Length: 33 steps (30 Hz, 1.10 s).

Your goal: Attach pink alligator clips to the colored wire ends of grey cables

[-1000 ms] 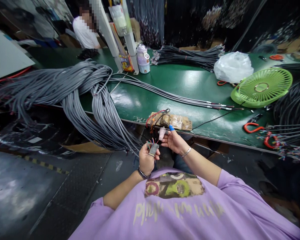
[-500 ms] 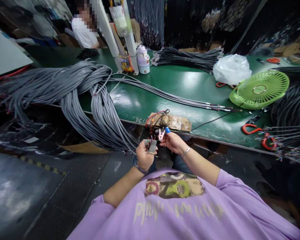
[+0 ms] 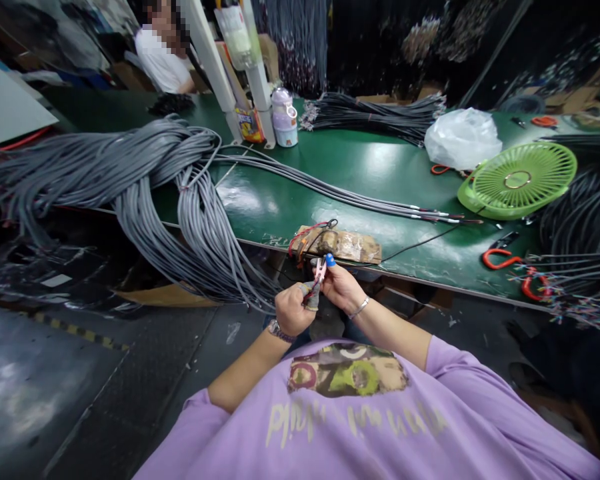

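Observation:
My left hand is closed, with grey coverings on its fingers. It pinches the thin wires of a cable end, mostly hidden by those fingers. Close beside it, my right hand, a blue cover on its thumb, grips a small pink clip shaped like a clothes peg. The clip meets the wires at the left fingertips; whether its jaws close on them I cannot tell. Just beyond both hands, a taped wooden block with red and black leads lies at the table's front edge.
Grey cables are heaped on the green table and hang over its front edge at left. A green fan, plastic bag, red-handled tool and bottle stand around. A person in white is behind.
My left hand has turned and moved slightly right and up, bringing the wires to the pink clip. My right hand has shifted slightly left.

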Available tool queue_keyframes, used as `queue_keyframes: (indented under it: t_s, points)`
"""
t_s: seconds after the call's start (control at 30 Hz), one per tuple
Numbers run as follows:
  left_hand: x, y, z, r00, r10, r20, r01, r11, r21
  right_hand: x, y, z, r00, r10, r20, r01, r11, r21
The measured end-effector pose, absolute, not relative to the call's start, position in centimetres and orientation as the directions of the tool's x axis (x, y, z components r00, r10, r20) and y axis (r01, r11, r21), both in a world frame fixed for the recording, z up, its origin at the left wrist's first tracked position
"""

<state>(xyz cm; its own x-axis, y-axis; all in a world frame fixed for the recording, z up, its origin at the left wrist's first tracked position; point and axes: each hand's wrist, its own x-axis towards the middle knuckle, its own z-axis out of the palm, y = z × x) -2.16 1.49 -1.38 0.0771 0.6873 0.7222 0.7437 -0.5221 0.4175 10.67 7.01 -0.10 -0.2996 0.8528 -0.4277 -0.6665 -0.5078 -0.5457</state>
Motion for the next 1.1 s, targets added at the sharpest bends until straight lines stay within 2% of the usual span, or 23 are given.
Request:
queue_keyframes:
  t_s: [0.13, 0.3, 0.37, 0.43, 0.5, 0.6, 0.7, 0.83, 1.1]
  points:
    - [-2.2, 1.3, -1.5, 0.059, 0.735, 0.676, 0.729, -0.494, 0.474, 10.6, 6.9, -0.1, -0.284, 0.854, -0.435, -0.674, -0.501, -0.543]
    - [-2.3, 1.0, -1.4, -0.048, 0.803, 0.594, 0.631, -0.436, 0.642, 10.9, 6.4, -0.2, -0.359, 0.824, -0.439, -0.652, -0.558, -0.513]
    - [-2.1, 0.6, -1.2, -0.123, 0.870, 0.478, 0.499, -0.362, 0.787, 11.2, 6.2, -0.2, -0.411, 0.805, -0.429, -0.631, -0.591, -0.503]
    - [-1.7, -0.1, -0.9, -0.178, 0.937, 0.301, 0.277, -0.246, 0.929, 11.6, 6.0, -0.1, -0.465, 0.785, -0.410, -0.600, -0.620, -0.505]
    - [-1.3, -0.7, -0.6, -0.185, 0.970, 0.156, 0.054, -0.148, 0.987, 11.9, 5.9, 0.0, -0.501, 0.771, -0.394, -0.576, -0.636, -0.514]
    - [-0.6, -1.1, -0.2, -0.176, 0.984, 0.036, -0.164, -0.066, 0.984, 12.1, 5.8, 0.2, -0.496, 0.786, -0.369, -0.566, -0.615, -0.549]
    - [-0.2, -1.0, 0.0, -0.181, 0.983, -0.030, -0.268, -0.020, 0.963, 12.2, 5.6, 0.4, -0.451, 0.820, -0.353, -0.564, -0.568, -0.599]
    - [0.2, -0.7, 0.2, -0.190, 0.980, -0.057, -0.303, -0.003, 0.953, 12.2, 5.7, 0.3, -0.453, 0.821, -0.347, -0.555, -0.564, -0.611]
    - [0.7, -0.5, 0.2, -0.197, 0.974, -0.110, -0.329, 0.040, 0.944, 11.5, 6.7, -0.3, -0.473, 0.790, -0.390, -0.592, -0.613, -0.523]
